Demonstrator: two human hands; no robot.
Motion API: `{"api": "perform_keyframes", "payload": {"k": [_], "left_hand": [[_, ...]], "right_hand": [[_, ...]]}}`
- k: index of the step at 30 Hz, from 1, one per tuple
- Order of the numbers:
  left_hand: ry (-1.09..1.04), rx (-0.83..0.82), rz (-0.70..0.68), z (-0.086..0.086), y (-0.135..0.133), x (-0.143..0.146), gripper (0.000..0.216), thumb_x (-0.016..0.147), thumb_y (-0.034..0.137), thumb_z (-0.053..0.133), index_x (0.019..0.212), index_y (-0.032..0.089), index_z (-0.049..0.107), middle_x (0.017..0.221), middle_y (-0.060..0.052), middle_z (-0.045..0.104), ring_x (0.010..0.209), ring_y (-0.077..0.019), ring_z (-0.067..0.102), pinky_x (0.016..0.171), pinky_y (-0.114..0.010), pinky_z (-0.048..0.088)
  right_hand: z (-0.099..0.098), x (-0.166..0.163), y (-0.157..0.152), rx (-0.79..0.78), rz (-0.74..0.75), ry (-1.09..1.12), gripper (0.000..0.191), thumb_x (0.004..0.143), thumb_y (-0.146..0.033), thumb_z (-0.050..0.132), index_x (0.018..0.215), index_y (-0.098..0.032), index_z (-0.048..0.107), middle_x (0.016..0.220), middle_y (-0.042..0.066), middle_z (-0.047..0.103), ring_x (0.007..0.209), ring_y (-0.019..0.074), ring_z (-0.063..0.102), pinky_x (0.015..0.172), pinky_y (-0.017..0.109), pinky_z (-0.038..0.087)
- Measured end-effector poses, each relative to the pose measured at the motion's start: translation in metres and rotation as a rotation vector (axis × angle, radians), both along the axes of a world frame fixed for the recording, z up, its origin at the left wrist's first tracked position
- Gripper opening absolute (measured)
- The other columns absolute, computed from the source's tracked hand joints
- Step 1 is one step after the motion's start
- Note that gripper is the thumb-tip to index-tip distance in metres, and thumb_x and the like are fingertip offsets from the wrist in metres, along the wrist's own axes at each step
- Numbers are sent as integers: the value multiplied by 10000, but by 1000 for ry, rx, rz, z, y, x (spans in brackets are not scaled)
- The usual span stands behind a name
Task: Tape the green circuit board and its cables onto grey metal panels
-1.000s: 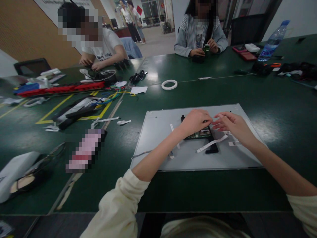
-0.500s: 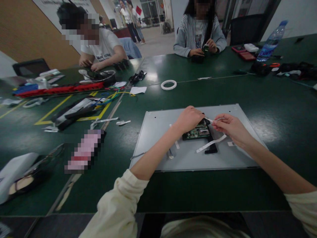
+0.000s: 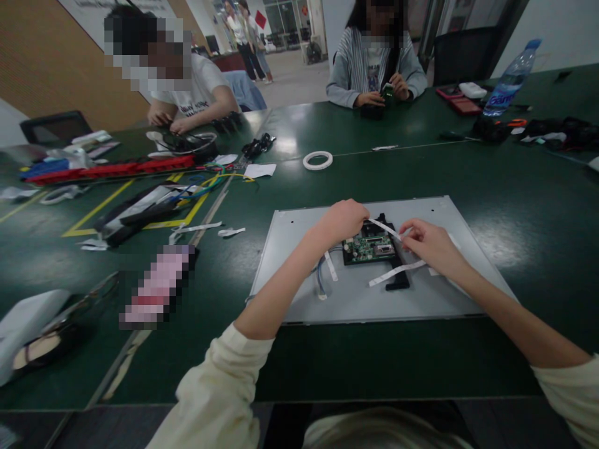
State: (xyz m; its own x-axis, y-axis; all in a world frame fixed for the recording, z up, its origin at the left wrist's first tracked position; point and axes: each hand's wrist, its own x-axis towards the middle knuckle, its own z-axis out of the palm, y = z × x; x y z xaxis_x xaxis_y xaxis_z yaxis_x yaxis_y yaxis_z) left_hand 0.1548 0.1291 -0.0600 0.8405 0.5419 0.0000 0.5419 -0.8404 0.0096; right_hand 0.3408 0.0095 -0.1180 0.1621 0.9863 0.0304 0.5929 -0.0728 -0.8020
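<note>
A strip of white tape (image 3: 384, 227) stretches above a green circuit board (image 3: 367, 251). My left hand (image 3: 344, 221) is closed on the strip's left end, its fingertips partly hidden. At the other end, my right hand (image 3: 428, 243) pinches the tape between thumb and fingers. The board sits in a black bracket (image 3: 397, 282) on a flat grey metal panel (image 3: 285, 240). A second white tape strip (image 3: 393, 274) crosses the bracket's lower arm, and a shorter strip (image 3: 331, 267) lies left of the board near a thin cable (image 3: 321, 282).
A roll of white tape (image 3: 318, 160) lies beyond the panel. Left of it are a phone (image 3: 159, 284), tape scraps (image 3: 231, 232), and a red strip-shaped object (image 3: 116, 168). A water bottle (image 3: 512, 78) stands at the far right. Two people sit working across the green table (image 3: 397, 362).
My left hand has moved left, away from my right hand, so more of the tape strip shows between them. More of the circuit board is uncovered.
</note>
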Motion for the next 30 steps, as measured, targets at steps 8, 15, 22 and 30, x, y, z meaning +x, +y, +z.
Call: {"api": "perform_keyframes", "payload": {"k": [8,15,22,30], "left_hand": [[132,-141,-87,8,-17,-1,353,839,138,414,1147,167,582,1098,-100,662,981,-197,612,828,-287,460],[142,-254,-116,8,-19,-3,448,848,117,381,1283,148,480,1340,-116,516,1184,-211,519,967,-317,412],[224,-303,-83,9,-20,-4,516,890,152,349,1405,147,327,1471,-93,341,1336,-196,352,1078,-324,298],[202,-346,-67,9,-19,-6,519,897,178,339,1415,162,313,1485,-79,312,1351,-191,323,1096,-352,281]], "right_hand": [[4,-3,3,-81,19,-76,245,747,-242,478,902,-185,659,617,-15,624,521,118,523,508,242,336],[4,1,9,-230,52,28,321,719,-234,473,950,-140,676,630,19,625,447,93,449,448,229,303],[15,4,7,-397,100,195,296,752,-219,445,934,-110,651,518,5,536,381,76,399,396,208,279],[21,25,0,-395,132,145,248,772,-231,446,877,-131,647,544,-2,533,430,82,429,462,223,339]]}}
